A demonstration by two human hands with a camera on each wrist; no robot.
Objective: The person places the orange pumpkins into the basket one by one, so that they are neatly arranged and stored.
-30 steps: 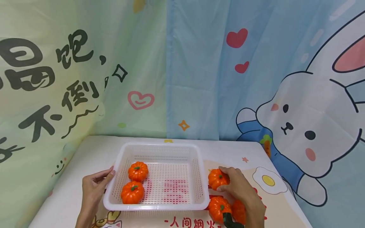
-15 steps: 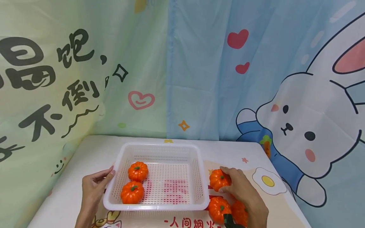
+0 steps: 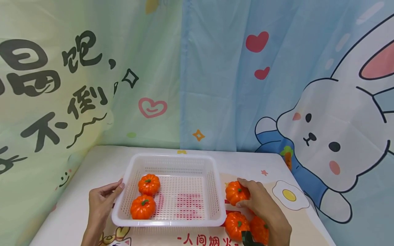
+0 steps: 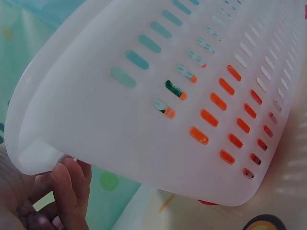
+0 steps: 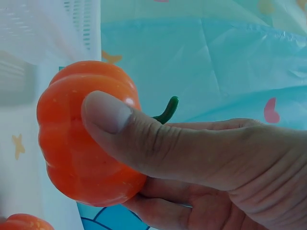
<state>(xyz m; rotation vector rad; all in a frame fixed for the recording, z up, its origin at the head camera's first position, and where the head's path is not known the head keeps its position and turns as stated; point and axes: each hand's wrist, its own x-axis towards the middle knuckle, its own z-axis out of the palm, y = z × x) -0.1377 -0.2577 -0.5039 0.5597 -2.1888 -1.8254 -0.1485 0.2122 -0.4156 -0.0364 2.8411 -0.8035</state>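
Observation:
A white perforated plastic basket [image 3: 169, 223] stands on the table with two small orange toy pumpkins inside, one [image 3: 149, 185] behind the other [image 3: 143, 207], at its left. My left hand [image 3: 101, 201] grips the basket's left rim between thumb and fingers; the left wrist view shows the fingers [image 4: 72, 187] under the rim's edge. Right of the basket, my right hand [image 3: 264, 205] holds another toy pumpkin [image 3: 235, 193], and in the right wrist view the thumb lies across its orange side [image 5: 72, 139], beside the green stem [image 5: 168, 110].
Two more toy pumpkins, one [image 3: 237, 226] in front and one [image 3: 259, 229] partly behind my right wrist, lie at the basket's front right corner. A dark green curved piece [image 3: 250, 239] sits by them. The printed cloth [image 3: 292, 212] covers the table; a cartoon curtain [image 3: 212, 85] hangs behind.
My right hand and its pumpkin have shifted very slightly to the right. My left hand and the basket have stayed in place.

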